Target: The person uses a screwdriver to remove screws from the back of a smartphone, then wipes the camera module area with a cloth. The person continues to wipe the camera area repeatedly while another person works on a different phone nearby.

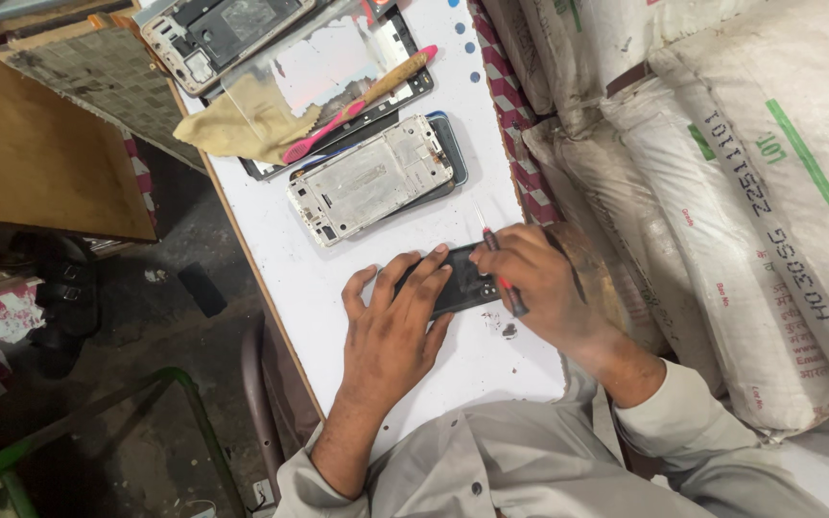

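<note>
Under left hand (pixel 397 321) — dark phone (pixel 462 280), screwdriver (pixel 501 271) touching.

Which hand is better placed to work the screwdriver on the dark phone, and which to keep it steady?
Probably the right hand: it already grips the thin red-handled screwdriver over the dark rectangular phone. The left hand lies flat on the phone, fingers spread, well placed to steady it.

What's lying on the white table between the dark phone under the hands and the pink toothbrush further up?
In the head view, a silver phone frame on a blue-edged phone lies between the dark phone and pink toothbrush.
</note>
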